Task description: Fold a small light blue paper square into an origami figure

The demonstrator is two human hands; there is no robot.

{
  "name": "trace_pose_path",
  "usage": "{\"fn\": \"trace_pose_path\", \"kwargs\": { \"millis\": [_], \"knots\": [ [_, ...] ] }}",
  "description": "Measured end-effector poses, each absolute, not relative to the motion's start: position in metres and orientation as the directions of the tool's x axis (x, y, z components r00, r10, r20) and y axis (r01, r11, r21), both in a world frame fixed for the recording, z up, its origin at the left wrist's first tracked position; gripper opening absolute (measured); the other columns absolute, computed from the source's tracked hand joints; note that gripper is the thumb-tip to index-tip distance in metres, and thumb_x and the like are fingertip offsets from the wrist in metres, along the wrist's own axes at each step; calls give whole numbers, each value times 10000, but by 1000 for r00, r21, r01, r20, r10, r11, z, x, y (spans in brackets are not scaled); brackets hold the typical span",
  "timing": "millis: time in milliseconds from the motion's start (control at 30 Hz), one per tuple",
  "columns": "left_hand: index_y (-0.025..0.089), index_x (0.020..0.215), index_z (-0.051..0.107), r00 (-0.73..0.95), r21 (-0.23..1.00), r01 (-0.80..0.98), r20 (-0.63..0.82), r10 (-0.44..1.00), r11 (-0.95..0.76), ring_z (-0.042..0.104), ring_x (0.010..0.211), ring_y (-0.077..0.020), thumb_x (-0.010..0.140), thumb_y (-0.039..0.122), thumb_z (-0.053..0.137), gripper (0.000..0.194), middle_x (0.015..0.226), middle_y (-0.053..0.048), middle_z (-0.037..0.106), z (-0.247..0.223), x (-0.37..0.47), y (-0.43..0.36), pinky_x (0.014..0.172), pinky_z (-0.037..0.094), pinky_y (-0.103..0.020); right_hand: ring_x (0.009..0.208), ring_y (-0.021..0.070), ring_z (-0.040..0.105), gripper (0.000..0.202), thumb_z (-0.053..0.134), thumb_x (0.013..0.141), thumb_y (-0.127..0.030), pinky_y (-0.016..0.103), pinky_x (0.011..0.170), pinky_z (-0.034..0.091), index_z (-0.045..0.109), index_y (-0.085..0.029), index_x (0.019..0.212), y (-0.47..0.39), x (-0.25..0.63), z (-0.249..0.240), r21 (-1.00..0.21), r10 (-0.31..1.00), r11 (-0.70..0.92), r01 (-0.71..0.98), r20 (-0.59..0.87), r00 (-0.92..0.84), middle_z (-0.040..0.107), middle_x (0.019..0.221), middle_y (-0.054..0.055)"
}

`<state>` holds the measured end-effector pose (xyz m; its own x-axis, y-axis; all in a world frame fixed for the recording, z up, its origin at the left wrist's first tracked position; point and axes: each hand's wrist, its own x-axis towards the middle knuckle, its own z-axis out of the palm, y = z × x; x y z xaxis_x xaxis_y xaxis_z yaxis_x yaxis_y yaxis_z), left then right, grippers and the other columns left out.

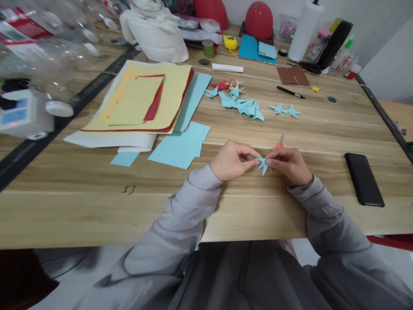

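Between my two hands is a small light-blue folded paper piece [263,165] with pointed tips, held just above the table. My left hand [230,161] pinches its left side between thumb and fingers. On its right side, the thumb and fingers of my right hand [290,165] are closed on the same piece. Partly hidden behind my right hand lies a pair of scissors [278,145] with orange handles. Farther back are two light-blue folded paper cranes [285,110] and a heap of blue, red and orange folded paper figures [243,104].
Yellow, red and white paper sheets [129,103] are stacked at left, with cut blue paper [180,148] beside them. A black phone [364,178] lies at right, a black pen [290,92] farther back. Plastic bottles [48,56] crowd the far left; a tape measure [230,42] sits behind.
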<state>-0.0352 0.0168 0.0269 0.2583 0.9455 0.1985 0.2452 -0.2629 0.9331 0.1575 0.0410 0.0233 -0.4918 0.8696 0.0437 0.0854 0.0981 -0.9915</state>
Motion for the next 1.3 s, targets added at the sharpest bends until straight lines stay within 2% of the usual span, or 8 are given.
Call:
{"fn": "trace_pose_path", "kwargs": {
  "millis": [267,533,700,900,1000,1300],
  "knots": [
    [119,749,735,241,942,270,133,961,-198,616,565,-119,706,206,684,110,661,-56,714,28,-33,16,526,483,-212,516,103,556,223,798,653,-372,236,511,454,739,-160,692,44,160,20,-997,865,-5,72,-40,-501,643,558,2],
    [137,732,746,254,920,266,221,942,-288,618,591,-129,732,215,677,104,650,-53,709,24,-36,19,556,474,-228,517,92,555,203,812,643,-341,225,520,466,740,-159,695,43,159,21,-999,853,-16,45,-37,-521,639,557,-6],
    [137,721,741,224,933,229,227,948,-278,629,604,-137,741,230,673,117,647,-51,705,20,-35,19,582,484,-239,516,93,544,231,805,652,-368,229,507,456,727,-156,697,42,156,22,-995,862,75,58,35,-506,627,555,-5],
    [126,721,720,230,993,2,115,966,-119,632,599,-133,709,270,717,145,628,-38,696,23,-33,19,621,518,-257,533,98,533,265,761,704,-421,244,514,448,709,-161,712,39,155,22,-976,863,214,38,171,-475,632,590,7],
    [120,742,715,241,996,-57,81,967,-70,634,611,-132,720,298,711,179,649,-41,701,26,-32,18,633,525,-262,541,105,534,267,741,727,-431,251,520,450,707,-166,722,39,155,22,-958,868,280,68,222,-443,632,597,11],
    [125,732,733,206,952,196,193,959,-234,585,591,-124,748,305,679,189,647,-64,693,22,-30,18,535,432,-228,613,127,570,208,709,775,-386,270,586,459,720,-179,754,35,154,17,-867,824,455,205,322,-466,691,690,36]
  ]
}}
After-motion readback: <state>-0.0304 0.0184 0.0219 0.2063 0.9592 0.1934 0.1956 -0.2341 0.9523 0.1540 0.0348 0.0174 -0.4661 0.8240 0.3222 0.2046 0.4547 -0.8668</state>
